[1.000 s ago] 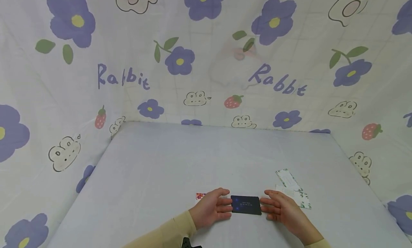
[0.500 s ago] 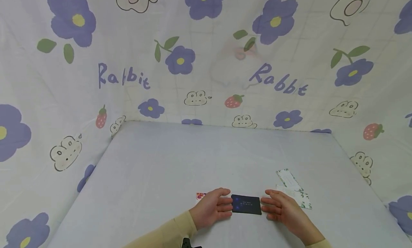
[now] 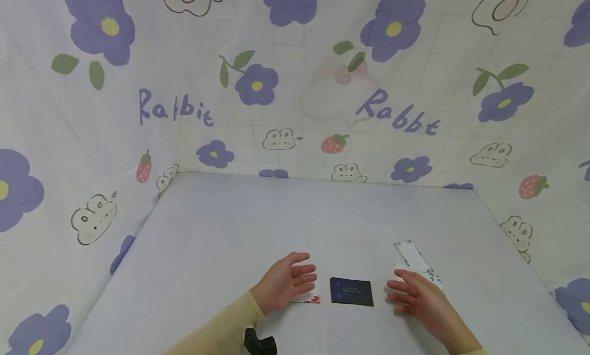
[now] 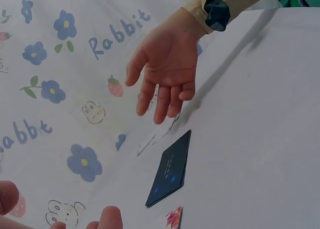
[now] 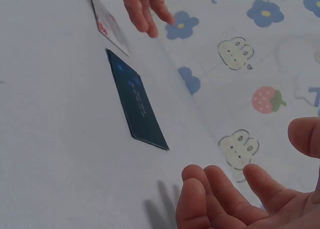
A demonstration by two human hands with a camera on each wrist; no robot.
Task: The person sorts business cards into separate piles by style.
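A thin, squared stack of dark cards [image 3: 351, 292] with blue spots and small pale print lies flat on the white table, between my hands. To its left, my left hand [image 3: 286, 283] hovers with its fingers spread and holds nothing. Beneath that hand a white card with red floral corners [image 3: 314, 298] is partly hidden. My right hand [image 3: 421, 301], fingers loosely extended and holding nothing, is apart from the stack on the right side. It covers part of the white cards with green leaf borders [image 3: 415, 255]. The right wrist view shows the edges of the dark stack [image 5: 135, 104] lined up.
The white tabletop [image 3: 276, 216] stretches back to a hanging curtain [image 3: 295, 88] printed with purple flowers, strawberries and rabbits, which also encloses both sides. A black wrist device [image 3: 260, 342] sits at my left sleeve.
Both hands have drawn away from the short ends of the dark stack, the left one leftward and farther out, the right one rightward. The stack stays put; the floral card's lower corner now shows.
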